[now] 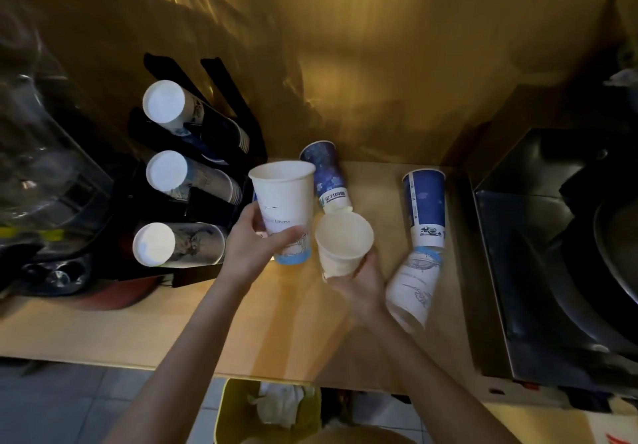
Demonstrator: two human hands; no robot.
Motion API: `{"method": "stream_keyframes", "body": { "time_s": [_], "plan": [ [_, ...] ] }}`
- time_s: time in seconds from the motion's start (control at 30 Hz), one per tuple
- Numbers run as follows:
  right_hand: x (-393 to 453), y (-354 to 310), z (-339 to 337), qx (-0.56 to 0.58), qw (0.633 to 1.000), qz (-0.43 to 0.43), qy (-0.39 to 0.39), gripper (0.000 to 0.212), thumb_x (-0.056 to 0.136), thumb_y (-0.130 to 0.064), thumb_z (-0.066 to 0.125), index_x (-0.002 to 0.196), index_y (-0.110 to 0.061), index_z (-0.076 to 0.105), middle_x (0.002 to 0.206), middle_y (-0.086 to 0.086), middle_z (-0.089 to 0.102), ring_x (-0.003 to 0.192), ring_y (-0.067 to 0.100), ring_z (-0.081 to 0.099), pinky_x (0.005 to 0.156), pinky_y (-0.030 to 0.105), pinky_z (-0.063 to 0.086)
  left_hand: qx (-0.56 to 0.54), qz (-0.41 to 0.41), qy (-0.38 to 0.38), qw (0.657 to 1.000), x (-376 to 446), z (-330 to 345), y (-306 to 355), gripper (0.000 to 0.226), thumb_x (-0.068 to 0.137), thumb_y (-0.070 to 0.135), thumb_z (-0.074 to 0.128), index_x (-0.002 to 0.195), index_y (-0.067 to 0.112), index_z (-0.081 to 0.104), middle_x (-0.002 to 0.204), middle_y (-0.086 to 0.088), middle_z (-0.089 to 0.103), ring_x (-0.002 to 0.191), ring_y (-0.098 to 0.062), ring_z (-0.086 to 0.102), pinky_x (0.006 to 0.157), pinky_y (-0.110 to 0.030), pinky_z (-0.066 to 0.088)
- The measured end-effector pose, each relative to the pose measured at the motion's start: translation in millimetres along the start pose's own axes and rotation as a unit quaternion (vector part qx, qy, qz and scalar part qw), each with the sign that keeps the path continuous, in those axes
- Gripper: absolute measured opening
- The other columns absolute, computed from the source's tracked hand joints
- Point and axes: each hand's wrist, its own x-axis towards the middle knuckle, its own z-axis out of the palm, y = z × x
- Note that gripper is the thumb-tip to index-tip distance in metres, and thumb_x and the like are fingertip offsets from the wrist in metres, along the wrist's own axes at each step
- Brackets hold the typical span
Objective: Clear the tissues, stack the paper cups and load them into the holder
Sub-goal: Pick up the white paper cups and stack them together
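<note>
My left hand [255, 240] grips a tall white paper cup [284, 198] with blue print, held upright above the counter. Just to its right, my right hand [362, 278] holds a smaller white cup [341, 243], mouth up and tilted. A dark blue cup [326, 176] lies on its side behind them. At the right, a blue cup [424, 205] stands upside down and a white cup [414, 288] lies on its side. The black cup holder [207, 202] at the left has three rows of stacked cups [193, 113]. Crumpled tissues [279, 405] lie in the yellow bin [228, 412] below.
The wooden counter [138, 333] ends at a front edge near me, with tiled floor below. A dark metal appliance [538, 271] fills the right side. Clear plastic containers [38, 167] crowd the far left. A golden wall [379, 63] backs the counter.
</note>
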Motion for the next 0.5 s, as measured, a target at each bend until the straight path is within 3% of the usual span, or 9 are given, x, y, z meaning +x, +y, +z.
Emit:
{"method": "stream_keyframes", "body": {
  "time_s": [0.13, 0.27, 0.4, 0.5],
  "plan": [
    [-4, 13, 14, -0.026, 0.995, -0.028, 0.092, 0.080, 0.051, -0.003, 0.080, 0.122, -0.007, 0.044, 0.114, 0.014, 0.061, 0.105, 0.032, 0.059, 0.087, 0.034, 0.046, 0.053, 0.076, 0.008, 0.996, -9, 5, 10, 0.085, 0.053, 0.032, 0.084, 0.126, 0.018, 0.042, 0.119, -0.003, 0.058, 0.105, -0.017, 0.056, 0.083, -0.038, 0.053],
    [-6, 22, 19, -0.015, 0.992, -0.043, 0.115, 0.080, 0.049, -0.002, 0.081, 0.120, -0.004, 0.045, 0.112, 0.018, 0.063, 0.104, 0.036, 0.060, 0.090, 0.040, 0.048, 0.061, 0.107, -0.002, 0.992, -19, 19, 16, 0.090, 0.055, 0.026, 0.085, 0.131, 0.018, 0.037, 0.122, 0.002, 0.054, 0.110, -0.012, 0.052, 0.082, -0.017, 0.047],
    [0, 33, 23, -0.030, 0.991, -0.047, 0.121, 0.086, 0.045, -0.013, 0.081, 0.123, -0.008, 0.045, 0.116, 0.016, 0.062, 0.108, 0.034, 0.058, 0.094, 0.047, 0.048, 0.086, 0.130, -0.052, 0.986, -24, 39, 2, 0.094, 0.049, 0.034, 0.086, 0.129, 0.015, 0.039, 0.118, -0.001, 0.058, 0.106, -0.014, 0.056, 0.085, -0.029, 0.051],
    [-4, 23, 16, -0.043, 0.993, -0.024, 0.109, 0.086, 0.052, -0.008, 0.082, 0.128, -0.010, 0.041, 0.123, 0.014, 0.058, 0.115, 0.033, 0.054, 0.098, 0.041, 0.044, 0.120, 0.140, -0.068, 0.981, -26, 53, -8, 0.088, 0.053, 0.028, 0.086, 0.128, 0.015, 0.040, 0.113, 0.004, 0.059, 0.101, -0.011, 0.057, 0.080, -0.018, 0.048]
  ]
}}
